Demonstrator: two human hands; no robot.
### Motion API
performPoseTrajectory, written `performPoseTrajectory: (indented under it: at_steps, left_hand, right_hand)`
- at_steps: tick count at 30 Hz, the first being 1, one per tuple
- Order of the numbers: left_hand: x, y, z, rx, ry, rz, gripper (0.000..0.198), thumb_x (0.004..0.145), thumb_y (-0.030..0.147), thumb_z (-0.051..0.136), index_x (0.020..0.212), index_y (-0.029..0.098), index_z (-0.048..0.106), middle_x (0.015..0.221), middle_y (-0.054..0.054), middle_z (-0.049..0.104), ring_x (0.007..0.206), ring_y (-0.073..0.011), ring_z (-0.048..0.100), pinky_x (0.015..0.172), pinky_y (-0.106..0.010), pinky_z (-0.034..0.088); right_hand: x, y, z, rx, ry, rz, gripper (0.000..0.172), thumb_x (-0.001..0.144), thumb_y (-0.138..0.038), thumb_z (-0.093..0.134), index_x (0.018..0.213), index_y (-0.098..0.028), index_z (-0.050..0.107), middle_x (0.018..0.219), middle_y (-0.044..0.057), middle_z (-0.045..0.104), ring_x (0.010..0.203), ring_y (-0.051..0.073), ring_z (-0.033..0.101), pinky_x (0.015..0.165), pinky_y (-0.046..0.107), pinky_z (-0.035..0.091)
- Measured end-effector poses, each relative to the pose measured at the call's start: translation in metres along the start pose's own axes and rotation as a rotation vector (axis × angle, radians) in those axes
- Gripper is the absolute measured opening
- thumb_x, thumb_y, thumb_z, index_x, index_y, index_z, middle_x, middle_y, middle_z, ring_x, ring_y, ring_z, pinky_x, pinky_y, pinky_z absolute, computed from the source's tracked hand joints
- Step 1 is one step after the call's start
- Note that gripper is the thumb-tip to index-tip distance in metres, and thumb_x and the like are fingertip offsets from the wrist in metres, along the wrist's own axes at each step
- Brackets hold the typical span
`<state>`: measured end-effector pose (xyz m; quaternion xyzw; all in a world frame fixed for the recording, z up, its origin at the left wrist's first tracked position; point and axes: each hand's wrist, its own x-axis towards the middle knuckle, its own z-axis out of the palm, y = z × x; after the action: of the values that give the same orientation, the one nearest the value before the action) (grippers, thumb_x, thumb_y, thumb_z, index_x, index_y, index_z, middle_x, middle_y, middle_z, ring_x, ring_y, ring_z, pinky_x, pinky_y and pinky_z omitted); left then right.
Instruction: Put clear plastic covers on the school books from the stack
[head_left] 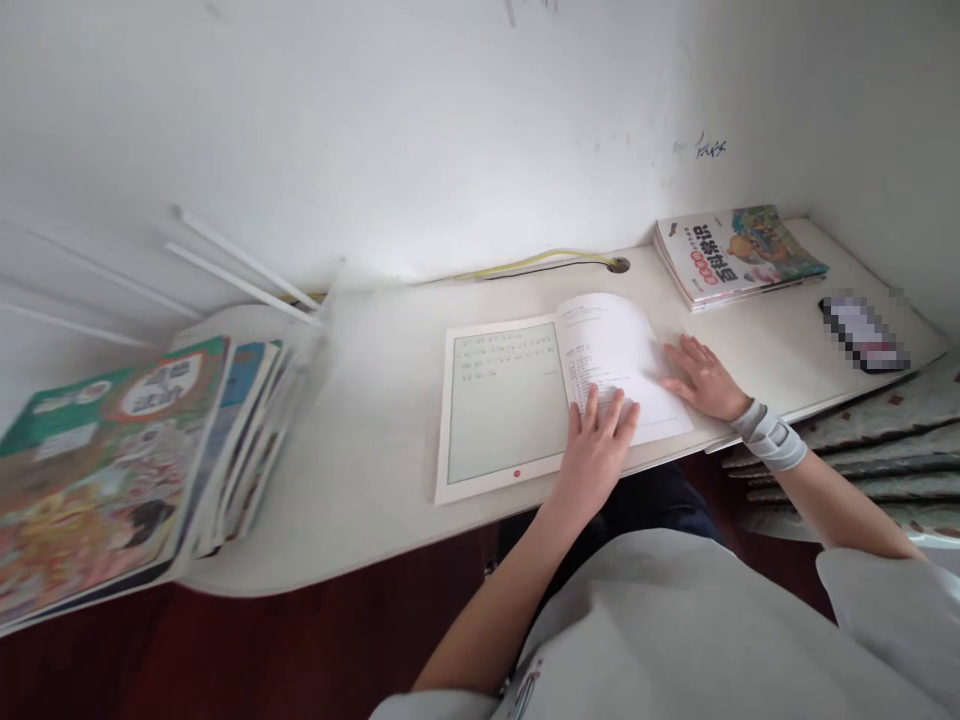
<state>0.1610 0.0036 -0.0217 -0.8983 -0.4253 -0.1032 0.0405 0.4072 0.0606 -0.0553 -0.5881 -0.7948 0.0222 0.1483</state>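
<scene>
An open book (506, 400) lies on the white desk before me. Its left page has pale green print inside a border with a small red dot at the bottom; the right page is white with small text. My left hand (598, 445) rests on the lower part of the right page near the fold, fingers spread. At that page's outer edge is my right hand (703, 378), its fingers stretched out and the thumb pointing toward the paper. Whether its fingertips press the page or only the desk beside it, I cannot tell. A grey band wraps my right wrist.
A stack of magazines (739, 255) sits at the back right, with a blurred phone (864, 332) nearer the edge. Several colourful books (112, 470) are piled at the left. A yellow cable (517, 264) runs along the wall to a desk hole. Folded patterned cloth (862, 440) hangs at the right.
</scene>
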Motion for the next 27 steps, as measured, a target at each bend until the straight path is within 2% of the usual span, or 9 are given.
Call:
performPoseTrajectory:
  at_steps: [11,16,27]
  left_hand:
    - [0.010,0.009,0.003,0.016,-0.058,0.079,0.046,0.090,0.007,0.032,0.132,0.017,0.047,0.142,-0.014,0.044,0.135,-0.0345,0.032,0.102,-0.063,0.034]
    - [0.012,0.018,0.008,-0.006,-0.055,0.123,0.041,0.093,0.013,0.029,0.129,0.017,0.049,0.138,-0.014,0.048,0.133,-0.0313,0.037,0.104,-0.064,0.029]
    - [0.025,0.019,0.010,-0.054,-0.091,0.158,0.050,0.089,0.004,0.026,0.136,0.009,0.039,0.144,-0.018,0.039,0.138,-0.0278,0.027,0.107,-0.060,0.027]
  right_hand:
    - [0.001,0.001,-0.002,-0.009,-0.017,-0.033,0.066,0.085,-0.059,0.044,0.136,-0.017,0.044,0.143,0.021,0.038,0.135,0.036,0.029,0.103,0.054,0.032]
    - [0.001,0.002,-0.002,-0.028,-0.040,-0.041,0.067,0.086,-0.058,0.043,0.136,-0.014,0.045,0.143,0.024,0.036,0.135,0.037,0.029,0.103,0.053,0.030]
    - [0.002,0.003,-0.005,0.019,-0.031,-0.052,0.066,0.086,-0.058,0.044,0.135,-0.014,0.046,0.143,0.023,0.036,0.135,0.034,0.031,0.103,0.053,0.032]
